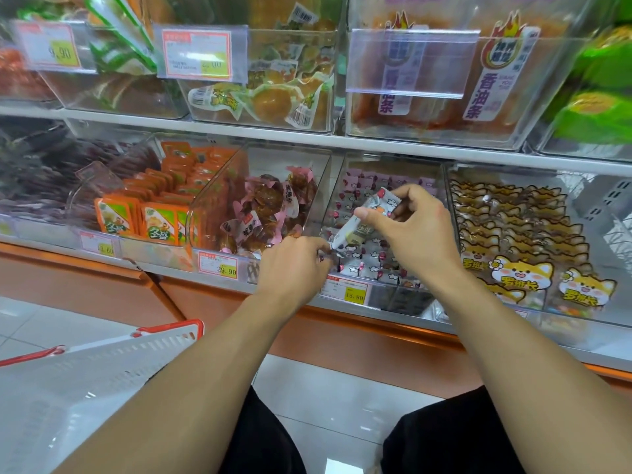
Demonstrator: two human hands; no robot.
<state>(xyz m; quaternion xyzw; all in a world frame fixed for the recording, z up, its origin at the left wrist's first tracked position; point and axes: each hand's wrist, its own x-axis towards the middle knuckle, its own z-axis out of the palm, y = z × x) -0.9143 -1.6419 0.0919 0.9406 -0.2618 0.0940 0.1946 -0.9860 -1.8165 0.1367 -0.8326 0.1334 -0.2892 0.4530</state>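
The small white foil snack packet (355,227) hangs slanted before the lower shelf, its long axis running from low left to high right. Behind it stand clear plastic bins. The first holds upright orange sachets (150,220) and the next brown snacks in pink wrappers (270,203). The third bin (393,164), just under the packet, holds rows of matching white-and-pink packets, and the last yellow dog-faced packs (519,268). The left hand (294,265), knuckles up, pinches the packet's lower end with curled fingers. The right hand (413,230) grips its upper part, thumb across the front and fingers curled behind.
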